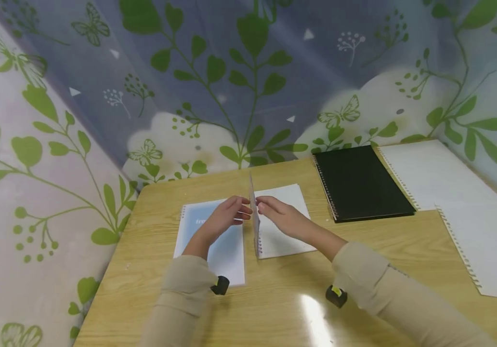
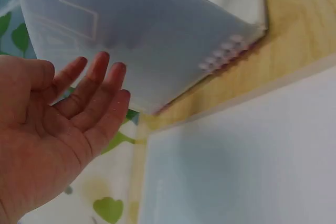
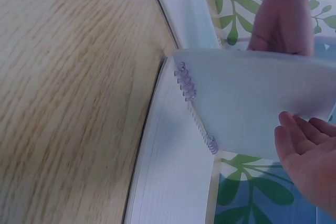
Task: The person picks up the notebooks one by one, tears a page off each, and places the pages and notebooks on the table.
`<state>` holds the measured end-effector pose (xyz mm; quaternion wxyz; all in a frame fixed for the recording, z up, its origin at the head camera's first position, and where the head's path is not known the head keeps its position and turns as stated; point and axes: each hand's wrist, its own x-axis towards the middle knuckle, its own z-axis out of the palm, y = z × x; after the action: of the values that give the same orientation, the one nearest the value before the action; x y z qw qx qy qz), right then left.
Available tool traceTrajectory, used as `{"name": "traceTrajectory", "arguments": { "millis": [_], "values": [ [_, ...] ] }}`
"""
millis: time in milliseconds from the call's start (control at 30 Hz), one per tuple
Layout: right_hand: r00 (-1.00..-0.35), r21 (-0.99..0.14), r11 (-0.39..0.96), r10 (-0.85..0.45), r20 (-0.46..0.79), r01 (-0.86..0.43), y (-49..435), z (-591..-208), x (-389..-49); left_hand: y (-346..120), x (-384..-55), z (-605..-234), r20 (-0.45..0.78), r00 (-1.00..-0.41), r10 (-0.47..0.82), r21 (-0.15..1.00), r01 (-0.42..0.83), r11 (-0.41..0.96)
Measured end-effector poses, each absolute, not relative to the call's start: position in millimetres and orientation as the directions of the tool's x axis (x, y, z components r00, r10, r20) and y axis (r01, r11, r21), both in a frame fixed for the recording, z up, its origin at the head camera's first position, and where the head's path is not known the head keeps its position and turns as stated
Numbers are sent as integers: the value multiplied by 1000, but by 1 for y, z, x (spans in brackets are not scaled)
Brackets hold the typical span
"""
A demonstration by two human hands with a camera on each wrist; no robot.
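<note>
A spiral notebook lies on the table with its ruled pages (image 1: 285, 243) bare and its translucent cover (image 2: 152, 35) standing nearly upright on the coil (image 3: 185, 82). My left hand (image 1: 226, 214) is on the cover's outer side, fingers relaxed and slightly bent, palm showing in the left wrist view. On the inner side my right hand (image 1: 284, 218) has its fingertips at or very near the cover; contact is hard to tell. Neither hand pinches it. Beneath my left forearm lies a notebook with a light blue cover (image 1: 227, 262) and partly hidden white lettering.
To the right is a black spiral notebook (image 1: 363, 180). Beyond it, white perforated-edge sheets or pads (image 1: 426, 168) lie flat, with another white one (image 1: 487, 246) nearer the front. The wooden table (image 1: 270, 308) meets a leaf-patterned curtain (image 1: 231, 96) behind and at the left.
</note>
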<state>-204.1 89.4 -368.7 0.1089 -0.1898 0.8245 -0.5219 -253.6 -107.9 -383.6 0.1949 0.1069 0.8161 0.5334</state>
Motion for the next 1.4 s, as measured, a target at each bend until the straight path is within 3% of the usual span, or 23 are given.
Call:
{"name": "traceTrajectory", "arguments": {
  "millis": [200, 533, 867, 1067, 1400],
  "values": [
    [-929, -946, 297, -371, 14, -133, 94, -366, -204, -98, -255, -408, -148, -913, 380, 847, 82, 526],
    [-981, -852, 515, -100, -165, 91, 120, -372, -213, -79, -252, -424, -87, -879, 469, 717, 272, 642],
    [-991, -691, 717, 4, -135, 97, 146, -399, -212, -64, -240, -434, -155, -869, 469, 509, 337, 792],
    [-986, -619, 776, 20, -168, 121, 153, -414, -211, -60, -233, -432, -198, -867, 457, 366, 367, 855],
    [-985, -521, 853, -61, -164, 34, 145, -435, -212, -64, -230, -432, -219, -897, 384, 260, 326, 909]
  ]
}}
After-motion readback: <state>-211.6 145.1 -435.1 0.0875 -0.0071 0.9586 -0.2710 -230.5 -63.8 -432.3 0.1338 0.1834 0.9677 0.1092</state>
